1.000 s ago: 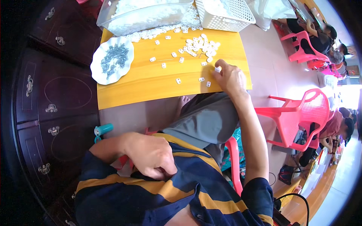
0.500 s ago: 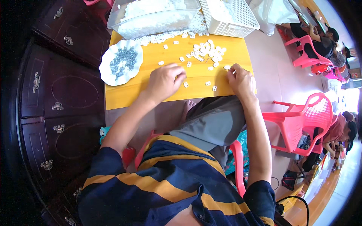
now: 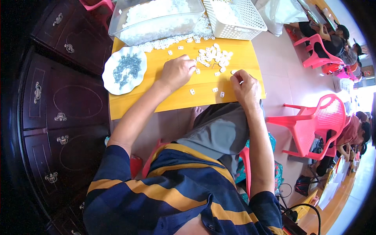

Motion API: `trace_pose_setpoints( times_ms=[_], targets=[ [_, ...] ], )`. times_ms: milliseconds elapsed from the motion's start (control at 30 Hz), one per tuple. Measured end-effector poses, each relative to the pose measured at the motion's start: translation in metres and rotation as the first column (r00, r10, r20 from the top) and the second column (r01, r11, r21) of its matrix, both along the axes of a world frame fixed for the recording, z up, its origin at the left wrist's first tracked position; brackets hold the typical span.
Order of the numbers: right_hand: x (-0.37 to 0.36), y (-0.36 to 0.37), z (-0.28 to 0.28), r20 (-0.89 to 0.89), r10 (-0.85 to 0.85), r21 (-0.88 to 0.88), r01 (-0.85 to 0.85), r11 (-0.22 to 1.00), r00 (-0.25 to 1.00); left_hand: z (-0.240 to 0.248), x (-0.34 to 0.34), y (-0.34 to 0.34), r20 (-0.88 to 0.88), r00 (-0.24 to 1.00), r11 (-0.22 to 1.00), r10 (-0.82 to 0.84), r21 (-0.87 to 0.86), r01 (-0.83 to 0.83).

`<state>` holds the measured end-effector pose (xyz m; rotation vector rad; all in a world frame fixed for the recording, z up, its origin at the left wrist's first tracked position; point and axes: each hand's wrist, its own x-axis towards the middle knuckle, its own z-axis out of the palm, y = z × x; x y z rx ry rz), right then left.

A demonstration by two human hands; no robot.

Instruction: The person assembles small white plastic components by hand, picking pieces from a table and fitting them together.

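My left hand (image 3: 177, 73) is over the yellow table (image 3: 150, 92), its fingers pinched together at the near-left edge of a pile of small white plastic pieces (image 3: 214, 56). Whatever is between those fingertips is hidden. My right hand (image 3: 247, 89) rests low at the table's right side, thumb and fingers curled together; anything in them is too small to make out. One white piece lies just beyond its fingertips. Between the hands lie a few flat white two-hole pieces (image 3: 222, 94). A white scalloped plate (image 3: 107, 74) of small grey metal screws (image 3: 128, 67) stands at the left.
A clear plastic bin (image 3: 156, 29) full of white pieces and a perforated white basket (image 3: 244, 33) stand at the far edge, more pieces spread before them. Dark wooden cabinets (image 3: 74, 94) line the left. A pink chair (image 3: 297, 125) stands right; other people sit beyond.
My left hand has moved away from me and slightly right, up to the pile. The right hand stays near its place with fingers still curled. The view has shifted a little.
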<state>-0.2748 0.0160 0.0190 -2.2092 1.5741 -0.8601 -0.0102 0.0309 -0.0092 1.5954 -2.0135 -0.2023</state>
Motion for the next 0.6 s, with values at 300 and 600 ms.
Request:
trace_pose_setpoints(
  times_ms=[300,600],
  targets=[
    [0.006,0.014,0.009,0.051,0.037,0.038,-0.038,0.999,0.998,-0.004,-0.004,-0.007,-0.005,0.998,0.998,-0.057,-0.021,0.057],
    [0.013,0.035,0.001,-0.138,0.123,0.103,-0.11,0.989,0.983,-0.014,-0.003,-0.015,0.233,0.97,0.994,-0.064,-0.076,0.084]
  ],
)
